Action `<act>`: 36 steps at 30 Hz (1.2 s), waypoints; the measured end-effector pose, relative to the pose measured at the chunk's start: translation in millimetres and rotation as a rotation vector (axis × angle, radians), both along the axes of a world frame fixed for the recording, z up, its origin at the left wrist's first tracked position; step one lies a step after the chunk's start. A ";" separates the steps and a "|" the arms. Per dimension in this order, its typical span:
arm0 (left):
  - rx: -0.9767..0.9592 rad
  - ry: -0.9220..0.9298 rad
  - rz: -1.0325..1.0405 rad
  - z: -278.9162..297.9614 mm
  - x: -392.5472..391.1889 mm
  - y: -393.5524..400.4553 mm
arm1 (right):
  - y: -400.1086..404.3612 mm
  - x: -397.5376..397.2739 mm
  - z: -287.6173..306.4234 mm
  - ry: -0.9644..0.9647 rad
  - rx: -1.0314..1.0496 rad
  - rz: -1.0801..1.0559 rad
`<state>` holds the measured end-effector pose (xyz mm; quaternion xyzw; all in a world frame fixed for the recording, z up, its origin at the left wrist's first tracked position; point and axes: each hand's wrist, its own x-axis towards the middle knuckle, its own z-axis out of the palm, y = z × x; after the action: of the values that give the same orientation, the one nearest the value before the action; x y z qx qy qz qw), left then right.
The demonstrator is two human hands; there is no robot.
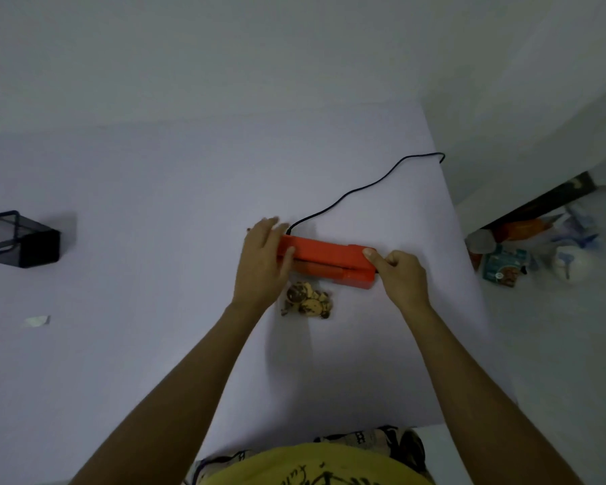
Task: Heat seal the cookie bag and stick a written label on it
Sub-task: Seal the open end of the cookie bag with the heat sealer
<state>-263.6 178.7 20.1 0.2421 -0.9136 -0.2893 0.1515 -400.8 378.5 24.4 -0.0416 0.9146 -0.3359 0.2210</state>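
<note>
An orange heat sealer (324, 257) lies across the middle of the white table (154, 204), its black cord (364, 187) running off to the back right. My left hand (263, 264) rests flat on the sealer's left end, fingers spread. My right hand (401, 274) holds the sealer's right end, thumb on top and fingers curled. A clear bag of chocolate-chip cookies (307, 301) lies just in front of the sealer, its upper edge reaching into the sealer's slot. A small white label (37, 321) lies on the table at the far left.
A black mesh pen holder (18, 239) lies on the table at the far left. The table's right edge runs close past the sealer. On the floor to the right sit packets, a bottle and a white bag (536, 253).
</note>
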 end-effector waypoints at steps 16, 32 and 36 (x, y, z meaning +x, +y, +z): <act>0.111 -0.169 -0.225 2.2 -8.5 -14.0 | 0.1 -0.1 1.4 -0.009 0.000 0.010; 0.114 -0.190 -0.232 2.3 -9.0 -16.1 | -0.3 0.0 0.3 0.011 -0.009 0.017; 0.116 -0.177 -0.230 3.0 -9.8 -16.0 | -2.9 7.5 7.6 0.076 -0.024 0.013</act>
<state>-273.4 162.7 23.1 0.1688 -0.9269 -0.3344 0.0220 -393.2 375.7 32.1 -0.0629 0.9180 -0.3436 0.1877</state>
